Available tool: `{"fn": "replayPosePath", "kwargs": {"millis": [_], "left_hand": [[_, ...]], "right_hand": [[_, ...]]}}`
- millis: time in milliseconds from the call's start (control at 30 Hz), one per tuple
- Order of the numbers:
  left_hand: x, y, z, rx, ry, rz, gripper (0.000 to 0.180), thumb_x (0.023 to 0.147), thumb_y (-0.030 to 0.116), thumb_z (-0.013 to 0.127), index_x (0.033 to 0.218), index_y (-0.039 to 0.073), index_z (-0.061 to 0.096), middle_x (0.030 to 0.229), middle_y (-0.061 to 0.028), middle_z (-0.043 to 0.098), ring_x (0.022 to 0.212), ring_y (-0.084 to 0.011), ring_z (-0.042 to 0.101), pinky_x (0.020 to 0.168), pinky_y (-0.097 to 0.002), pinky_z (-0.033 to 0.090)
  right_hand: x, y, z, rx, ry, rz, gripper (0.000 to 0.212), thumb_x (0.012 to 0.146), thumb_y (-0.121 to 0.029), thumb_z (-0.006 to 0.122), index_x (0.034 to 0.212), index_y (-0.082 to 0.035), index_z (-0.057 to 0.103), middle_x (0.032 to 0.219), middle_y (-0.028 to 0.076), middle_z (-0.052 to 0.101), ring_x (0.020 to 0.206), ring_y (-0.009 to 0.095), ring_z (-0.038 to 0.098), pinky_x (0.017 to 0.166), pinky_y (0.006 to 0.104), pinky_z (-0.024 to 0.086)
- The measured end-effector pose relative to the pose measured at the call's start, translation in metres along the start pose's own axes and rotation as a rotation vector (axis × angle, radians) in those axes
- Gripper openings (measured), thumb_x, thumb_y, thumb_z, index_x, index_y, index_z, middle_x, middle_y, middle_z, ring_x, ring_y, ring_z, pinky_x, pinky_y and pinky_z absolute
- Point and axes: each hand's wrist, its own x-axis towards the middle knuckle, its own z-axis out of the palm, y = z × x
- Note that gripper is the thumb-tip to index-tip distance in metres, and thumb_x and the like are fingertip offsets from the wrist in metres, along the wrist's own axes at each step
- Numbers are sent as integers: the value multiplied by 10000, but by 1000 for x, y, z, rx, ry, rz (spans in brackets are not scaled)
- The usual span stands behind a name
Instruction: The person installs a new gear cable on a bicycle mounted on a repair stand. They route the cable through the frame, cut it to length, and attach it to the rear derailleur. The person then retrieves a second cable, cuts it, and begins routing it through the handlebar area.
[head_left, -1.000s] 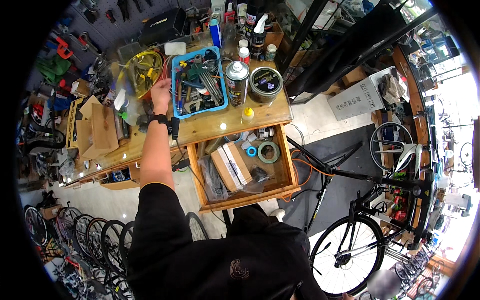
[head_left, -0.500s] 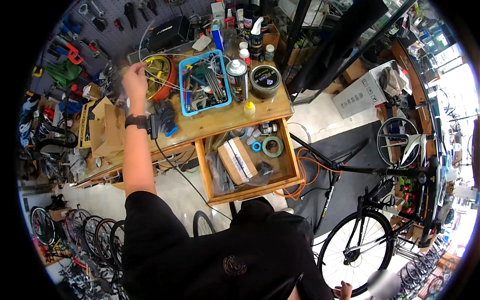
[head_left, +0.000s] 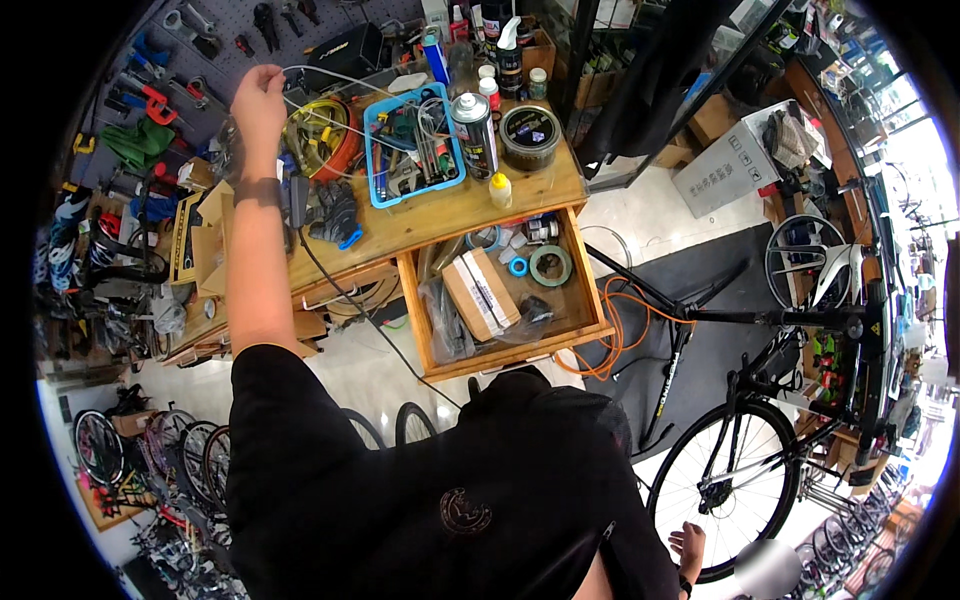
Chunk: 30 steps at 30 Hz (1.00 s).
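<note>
My left hand (head_left: 260, 98) is raised over the far left of the workbench, its fingers pinched on a thin pale cable (head_left: 345, 75). Loops of this cable trail right, over a blue plastic basket (head_left: 463, 168) of pliers, wrenches and other hand tools. Just below the cable sits a round red container (head_left: 345, 160) with a coiled yellow hose or cable (head_left: 318, 120) in it. Low on the right, my right hand (head_left: 688, 545) hangs in front of a bicycle wheel (head_left: 740, 420), fingers loosely apart and holding nothing.
An open drawer (head_left: 520, 355) juts toward me, holding a cardboard box (head_left: 482, 295) and tape rolls. On the bench are dark gloves (head_left: 335, 212), a spray can (head_left: 474, 135) and a round tub (head_left: 530, 138). An orange cord (head_left: 610, 365) lies on the floor, near a bicycle stand.
My left hand has lifted up and away over the bench, drawing the pale cable with it. My right hand has come further into view, its fingers more spread.
</note>
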Motion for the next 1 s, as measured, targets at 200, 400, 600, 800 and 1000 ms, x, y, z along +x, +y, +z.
{"fn": "replayPosePath", "kwargs": {"millis": [200, 400, 600, 800, 1000], "left_hand": [[-13, -62, 29, 429, -241, 156, 191, 823, 66, 565, 986, 67, 663, 960, -171, 651, 903, -346, 624, 798, -410, 489], [-100, -39, 86, 375, -540, 295, 226, 782, 83, 599, 993, 36, 665, 1003, -179, 628, 981, -365, 576, 845, -437, 473], [-183, -49, 171, 547, -909, 343, 234, 846, 69, 516, 1050, 45, 628, 1092, -116, 612, 1044, -303, 524, 854, -465, 415], [-175, -58, 197, 750, -857, 333, 144, 871, 112, 516, 935, 46, 626, 975, -120, 668, 985, -297, 575, 814, -446, 426], [-140, -55, 182, 819, -1079, 310, 186, 868, 94, 520, 859, 51, 701, 926, -141, 690, 955, -326, 628, 812, -467, 455]], "right_hand": [[-5, 1, 26, 80, -47, 13, 349, 928, -235, 493, 1188, -2, 493, 806, 119, 649, 606, 194, 625, 526, 296, 462], [12, 42, 36, 130, -115, -9, 285, 890, -227, 518, 1092, -27, 546, 773, 95, 601, 641, 202, 582, 556, 333, 445], [72, 113, -3, -64, -17, -293, 237, 821, -279, 565, 923, -73, 621, 795, 100, 584, 757, 269, 579, 649, 411, 453], [50, 92, -2, -43, 49, -328, 210, 789, -287, 606, 785, -79, 634, 775, 96, 595, 757, 272, 593, 661, 422, 457], [62, 101, 15, -65, 0, -327, 216, 809, -273, 577, 899, -80, 614, 744, 76, 554, 700, 244, 555, 626, 391, 441]]}}
